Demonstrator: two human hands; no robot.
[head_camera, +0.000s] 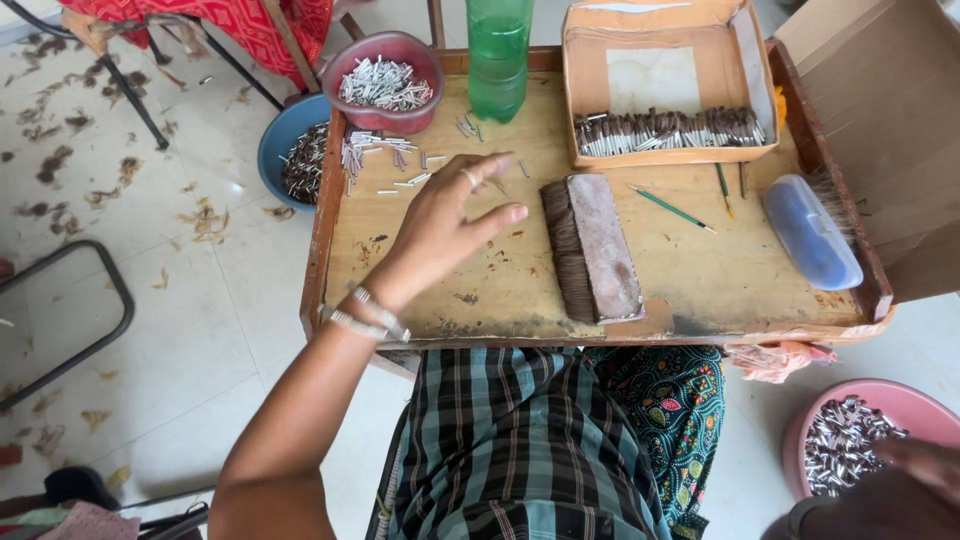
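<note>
R hand (915, 470) in pink bowl (900, 400); L hand (445, 225) open over tray (520, 290).

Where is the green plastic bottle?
In the head view, the green plastic bottle stands at the far edge of the wooden tray, between the maroon bowl and the cardboard box.

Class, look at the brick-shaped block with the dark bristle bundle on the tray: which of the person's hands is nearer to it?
Left. The left hand hovers just beside the block; the right hand is off the tray, over the pink bowl.
</note>
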